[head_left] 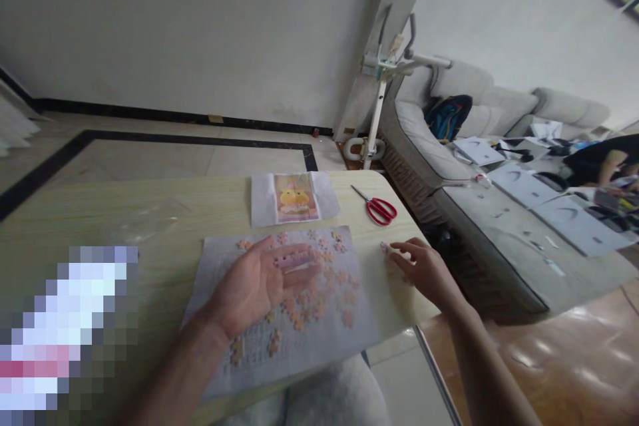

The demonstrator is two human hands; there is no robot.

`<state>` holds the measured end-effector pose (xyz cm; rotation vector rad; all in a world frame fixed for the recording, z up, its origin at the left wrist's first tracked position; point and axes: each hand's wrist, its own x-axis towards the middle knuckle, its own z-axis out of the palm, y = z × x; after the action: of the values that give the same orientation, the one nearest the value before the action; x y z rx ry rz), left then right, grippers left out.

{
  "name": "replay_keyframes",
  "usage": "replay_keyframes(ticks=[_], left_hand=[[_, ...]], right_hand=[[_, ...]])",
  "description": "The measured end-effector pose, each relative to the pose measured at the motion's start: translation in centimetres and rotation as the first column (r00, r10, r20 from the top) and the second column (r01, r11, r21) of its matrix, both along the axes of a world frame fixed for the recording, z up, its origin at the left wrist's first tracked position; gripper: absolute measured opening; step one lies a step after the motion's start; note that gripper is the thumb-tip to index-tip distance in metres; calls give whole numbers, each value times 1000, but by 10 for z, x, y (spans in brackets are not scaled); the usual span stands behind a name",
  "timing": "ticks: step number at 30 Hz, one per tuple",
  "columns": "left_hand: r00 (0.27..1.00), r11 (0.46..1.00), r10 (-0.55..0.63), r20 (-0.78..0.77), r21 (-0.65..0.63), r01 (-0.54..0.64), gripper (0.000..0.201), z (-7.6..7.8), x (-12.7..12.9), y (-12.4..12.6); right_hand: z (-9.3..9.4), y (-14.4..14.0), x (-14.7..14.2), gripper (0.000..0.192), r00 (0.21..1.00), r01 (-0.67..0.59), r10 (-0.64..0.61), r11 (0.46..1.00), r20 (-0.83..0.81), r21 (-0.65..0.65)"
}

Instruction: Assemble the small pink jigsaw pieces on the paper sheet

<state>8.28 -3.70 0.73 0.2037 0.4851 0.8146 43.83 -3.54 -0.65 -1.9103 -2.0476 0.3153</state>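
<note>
My left hand [257, 283] is palm up over the white printed sheet [344, 346], its fingers stretched out. A short row of pinkish-purple puzzle pieces [294, 259] rests across those fingers. To the right, just off the sheet, my right hand [422, 269] has its thumb and fingertips drawn together at a small puzzle piece [384, 247] close to the tabletop. Many loose orange and pink puzzle pieces [312, 303] lie scattered on the sheet, some hidden behind my left hand. Beyond them is a paper with a printed picture [295, 198] of a yellow cartoon figure.
Red-handled scissors [380, 210] lie on the pale wooden table [224, 203] near its right corner. A clear plastic bag [150, 223] is toward the left, beside a blurred-out patch. On the right are a grey sofa [479, 239] with boxes and part of another person [606, 163].
</note>
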Motion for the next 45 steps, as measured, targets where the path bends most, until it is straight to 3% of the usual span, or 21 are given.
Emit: replay_keyframes(ticks=[9, 18, 21, 25, 29, 35, 45], left_hand=[[998, 999, -42, 45, -6, 43, 54, -11, -1, 3], [999, 999, -25, 45, -21, 26, 53, -9, 0, 2], [1000, 999, -14, 22, -31, 15, 50, -6, 0, 1], [1000, 1000, 13, -25, -27, -14, 42, 0, 0, 0], [995, 999, 41, -94, -26, -43, 40, 5, 3, -1], [987, 995, 81, -141, -48, -89, 39, 11, 5, -2], [999, 999, 37, 13, -24, -37, 37, -5, 1, 0]], right_hand=[[-12, 7, -14, 32, 996, 54, -59, 996, 72, 67], [-14, 12, -24, 29, 999, 39, -36, 996, -39, 84], [-9, 10, -7, 34, 996, 51, -41, 990, -76, 133], [1, 3, 37, 36, 981, 191, -182, 953, -60, 237], [1, -3, 59, 37, 985, 166, -171, 979, 34, 116], [-15, -1, 51, 38, 983, 180, -183, 980, 22, 87], [-16, 1, 53, 36, 954, 283, -277, 958, -112, 45]])
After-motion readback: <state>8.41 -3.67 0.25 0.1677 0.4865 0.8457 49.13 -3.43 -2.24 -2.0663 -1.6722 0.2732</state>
